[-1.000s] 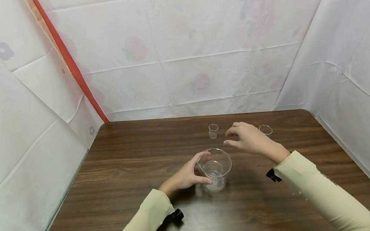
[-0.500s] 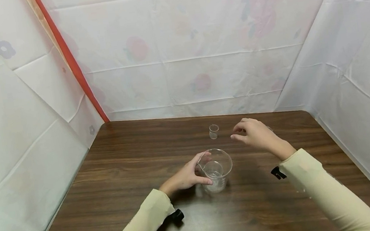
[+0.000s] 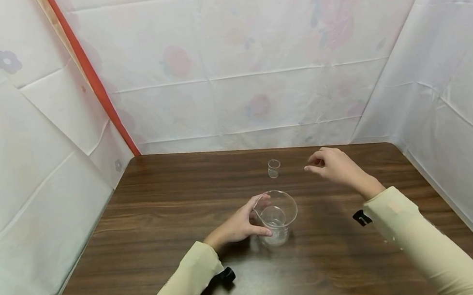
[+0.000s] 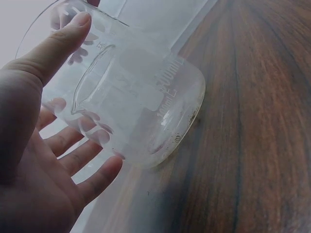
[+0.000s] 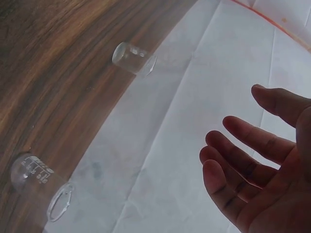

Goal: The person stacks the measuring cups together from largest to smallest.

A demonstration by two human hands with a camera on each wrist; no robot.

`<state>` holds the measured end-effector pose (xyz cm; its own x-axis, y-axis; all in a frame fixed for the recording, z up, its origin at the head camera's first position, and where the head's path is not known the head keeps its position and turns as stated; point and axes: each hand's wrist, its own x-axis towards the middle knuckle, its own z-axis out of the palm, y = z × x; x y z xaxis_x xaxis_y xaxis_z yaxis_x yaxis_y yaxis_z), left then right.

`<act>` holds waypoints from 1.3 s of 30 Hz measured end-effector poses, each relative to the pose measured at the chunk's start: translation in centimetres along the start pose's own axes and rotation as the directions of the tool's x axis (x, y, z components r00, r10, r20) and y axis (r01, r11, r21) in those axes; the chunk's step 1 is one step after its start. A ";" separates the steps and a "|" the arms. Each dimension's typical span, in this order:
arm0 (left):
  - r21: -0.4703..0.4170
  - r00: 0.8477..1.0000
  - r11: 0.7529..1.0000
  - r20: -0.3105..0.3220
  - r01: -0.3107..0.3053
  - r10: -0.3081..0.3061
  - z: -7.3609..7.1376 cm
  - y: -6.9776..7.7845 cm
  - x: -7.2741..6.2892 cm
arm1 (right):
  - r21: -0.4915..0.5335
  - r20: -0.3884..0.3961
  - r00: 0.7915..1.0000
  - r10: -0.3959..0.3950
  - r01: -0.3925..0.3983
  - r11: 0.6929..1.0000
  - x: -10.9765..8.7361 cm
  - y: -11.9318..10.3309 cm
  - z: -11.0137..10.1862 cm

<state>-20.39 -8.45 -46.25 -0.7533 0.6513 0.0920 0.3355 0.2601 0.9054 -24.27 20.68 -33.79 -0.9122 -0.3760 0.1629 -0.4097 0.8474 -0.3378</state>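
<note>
Because the big glass (image 3: 280, 230) held in the curled left hand (image 3: 241, 222) looks stiff, slippery and breakable, its sides seem the safest hold, while the right hand (image 3: 336, 167) hangs loosely spread.

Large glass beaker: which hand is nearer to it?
Left: the left hand holds the large beaker by its side; the right hand is apart from it, farther back and to the right.
</note>
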 end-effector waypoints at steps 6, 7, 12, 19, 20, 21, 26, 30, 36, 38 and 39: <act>0.004 1.000 1.000 0.007 0.000 0.000 0.0 0.0 0.0 | 0.014 0.018 0.999 0.028 -0.028 1.000 0.1 0.9 -0.1; 0.006 1.000 1.000 0.007 0.001 -0.001 0.1 0.1 0.0 | 0.015 0.019 0.999 0.034 -0.034 0.999 0.1 1.0 -0.2; 0.010 1.000 1.000 0.019 0.011 -0.011 0.1 0.2 0.2 | 0.006 0.033 0.996 0.083 -0.083 0.997 0.2 1.9 -0.2; 0.008 1.000 1.000 0.002 0.006 -0.006 0.1 0.3 0.0 | -0.001 0.033 0.993 0.109 -0.109 0.994 0.2 2.8 -0.1; 0.006 1.000 1.000 -0.001 0.005 -0.005 0.1 0.3 0.0 | 0.000 0.030 0.994 0.108 -0.108 0.994 0.2 2.9 0.0; 0.004 1.000 1.000 -0.002 0.004 -0.004 0.0 0.3 -0.1 | -0.001 0.027 0.994 0.107 -0.107 0.994 0.2 3.0 0.0; -0.004 1.000 1.000 -0.001 -0.004 0.004 0.0 0.3 -0.2 | -0.008 0.015 0.994 0.108 -0.107 0.994 0.4 3.4 0.1; -0.002 1.000 1.000 0.004 -0.006 0.006 0.0 0.3 -0.1 | -0.021 0.006 0.993 0.122 -0.121 0.992 0.5 3.9 0.2; 0.000 1.000 1.000 0.006 -0.006 0.006 0.0 0.2 -0.1 | -0.027 0.021 0.985 0.169 -0.168 0.985 0.6 4.7 0.3; 0.004 1.000 1.000 0.005 -0.007 0.007 0.1 0.2 -0.1 | -0.040 0.024 0.983 0.182 -0.181 0.983 0.5 5.0 0.4; 0.006 1.000 1.000 0.004 -0.009 0.009 0.1 0.1 -0.1 | -0.048 0.023 0.982 0.188 -0.186 0.981 0.5 5.1 0.4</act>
<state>-20.24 -8.42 -46.15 -0.7477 0.6567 0.0984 0.3454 0.2581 0.9023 -26.83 24.67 -35.84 -0.9728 -0.2190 0.0753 -0.2315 0.9196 -0.3173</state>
